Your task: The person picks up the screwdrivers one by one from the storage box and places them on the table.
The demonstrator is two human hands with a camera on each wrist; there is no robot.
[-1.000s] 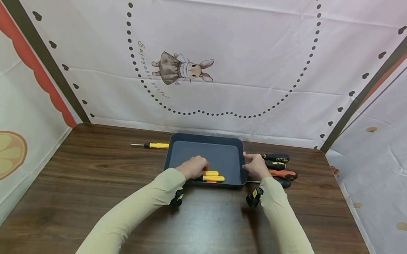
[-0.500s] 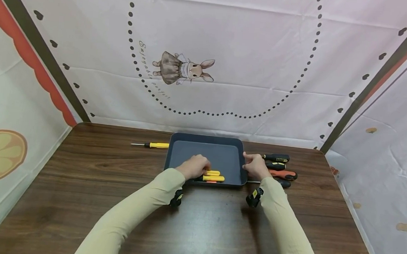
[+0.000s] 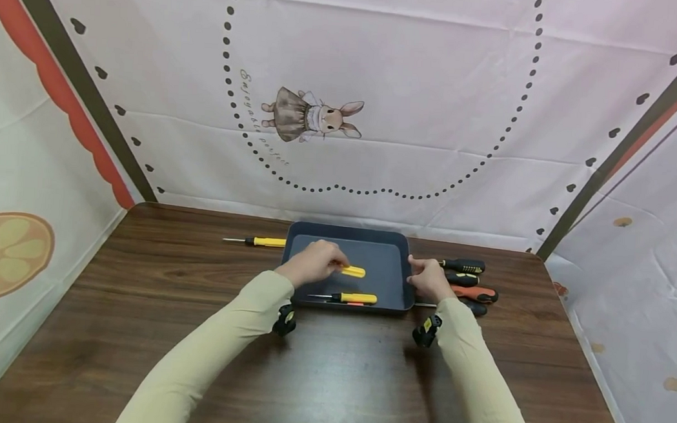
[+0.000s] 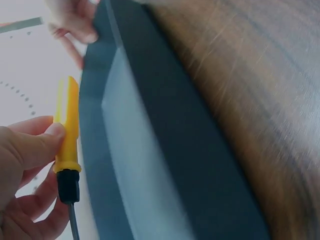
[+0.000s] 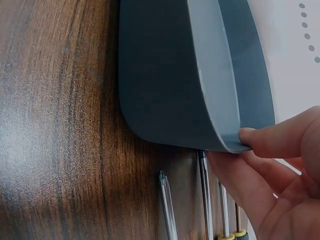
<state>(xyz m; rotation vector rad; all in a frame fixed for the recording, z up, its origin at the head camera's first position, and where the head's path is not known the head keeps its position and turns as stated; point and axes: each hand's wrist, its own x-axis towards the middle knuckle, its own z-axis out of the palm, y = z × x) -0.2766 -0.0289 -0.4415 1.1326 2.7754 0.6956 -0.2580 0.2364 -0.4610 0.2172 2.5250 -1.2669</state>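
My left hand pinches a screwdriver by its yellow handle, between thumb and fingers. The screwdriver has a black collar and a thin metal shaft, and it hangs over the dark grey tray. With thumb inside and fingers outside, my right hand holds the tray's right rim, seen closely in the right wrist view. Along the tray's near side lies another yellow-handled screwdriver, with a bit of orange showing beside it.
Right of the tray lie several screwdrivers, among them one with an orange handle and one with a black handle. A yellow-handled screwdriver lies left of the tray. Behind the brown wooden table hangs a printed white cloth.
My left hand has lifted one yellow-handled screwdriver away from the other at the tray's near side, moving it up and back. The right hand keeps its hold on the rim.
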